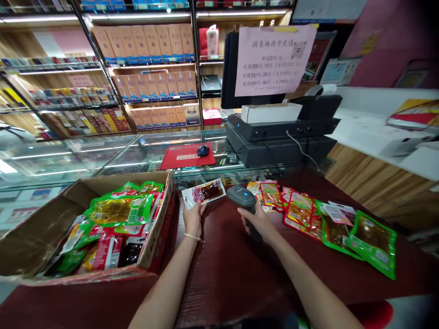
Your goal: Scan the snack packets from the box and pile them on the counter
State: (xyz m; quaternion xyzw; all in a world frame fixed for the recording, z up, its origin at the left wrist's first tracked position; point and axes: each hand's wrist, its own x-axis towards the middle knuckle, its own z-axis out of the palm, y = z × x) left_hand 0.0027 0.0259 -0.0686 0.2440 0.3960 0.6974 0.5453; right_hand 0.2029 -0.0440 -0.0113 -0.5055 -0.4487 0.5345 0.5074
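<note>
1. Far left, an open cardboard carton (pixel 34 233) stands on the desk (pixel 219 278), well filled with mixed sealed food packets; a green-edged packet (pixel 118 210) lies on top.
2. Just right of the carton, the left hand (pixel 193 221) has its fingers closed on the near-left end of a white-edged packet (pixel 211 191) with dark contents, holding it above the desk.
3. Next to the right, the right hand (pixel 259 224) is wrapped around the grip of a handheld barcode scanner (pixel 242 196). A blue light shows on top, and its head is just beside the packet's right end. Whether this packet has been read, I cannot tell.
4. Farther right, red-edged packets (pixel 299 210) and green-edged packets (pixel 373 242) overlap in a loose row, running from far to near right.
5. The scanning looks partway along, in my judgement: one packet is in hand, with many lying on either side. If the row is the finished lot, most of the carton is left.
</note>
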